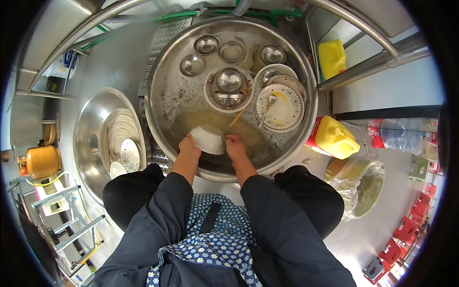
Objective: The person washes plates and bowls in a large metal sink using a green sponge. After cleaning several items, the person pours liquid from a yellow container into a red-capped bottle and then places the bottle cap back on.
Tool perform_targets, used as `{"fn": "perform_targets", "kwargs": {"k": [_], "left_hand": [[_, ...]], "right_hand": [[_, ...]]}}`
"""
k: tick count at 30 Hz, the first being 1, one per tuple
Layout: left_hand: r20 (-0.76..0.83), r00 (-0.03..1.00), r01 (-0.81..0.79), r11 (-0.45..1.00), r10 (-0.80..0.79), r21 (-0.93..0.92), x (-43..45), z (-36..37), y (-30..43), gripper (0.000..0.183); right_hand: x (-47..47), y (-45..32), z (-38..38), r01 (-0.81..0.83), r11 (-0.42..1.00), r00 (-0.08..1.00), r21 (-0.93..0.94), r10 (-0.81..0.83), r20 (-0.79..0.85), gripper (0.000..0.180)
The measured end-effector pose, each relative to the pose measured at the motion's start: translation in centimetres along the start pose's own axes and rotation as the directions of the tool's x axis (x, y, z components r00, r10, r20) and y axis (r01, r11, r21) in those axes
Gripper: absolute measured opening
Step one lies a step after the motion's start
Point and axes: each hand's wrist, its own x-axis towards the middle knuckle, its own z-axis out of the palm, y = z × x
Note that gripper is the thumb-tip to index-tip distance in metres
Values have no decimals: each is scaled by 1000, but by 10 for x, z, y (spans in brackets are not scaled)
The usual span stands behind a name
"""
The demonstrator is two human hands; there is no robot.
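A white bowl (pixel 207 139) is tilted on its side at the near part of a large round metal basin (pixel 152 122) of sudsy water. My left hand (pixel 190 146) grips the bowl by its left side. In my right hand (pixel 235 145) is a green scouring pad (pixel 224 140), pressed against the bowl's right edge. Just beyond, a single chopstick (pixel 237 117) leans in the water. A patterned bowl (pixel 208 94) holding small metal bowls (pixel 229 80) stands mid-basin. To its right are stacked plates (pixel 279 120) with a metal spoon (pixel 268 107) on top.
Several metal bowls (pixel 192 65) sit at the basin's far side. On the left, a second metal basin (pixel 88 143) contains a floral plate (pixel 129 154). A yellow jug (pixel 335 138) and a plastic-lined bin (pixel 365 186) stand right. A stepladder (pixel 68 215) and gas cylinder (pixel 43 161) are far left.
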Motion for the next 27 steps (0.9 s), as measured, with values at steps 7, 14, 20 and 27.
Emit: {"fn": "perform_targets", "kwargs": {"k": [7, 14, 20, 27], "left_hand": [[-28, 1000, -4, 951, -5, -309, -40, 22, 0, 28], [106, 994, 33, 917, 10, -398, -23, -12, 7, 32], [108, 994, 46, 915, -3, -402, -35, 2, 4, 34], [202, 977, -11, 960, 71, -280, -57, 13, -4, 38]], "right_hand": [[-72, -20, 14, 677, 589, 672, -442, -739, 45, 31], [-11, 9, -29, 171, 700, 970, -693, -243, -6, 25], [9, -2, -40, -107, 958, 904, -267, -18, -426, 30], [-32, -31, -3, 30, 959, 997, 282, -47, 54, 31]]}}
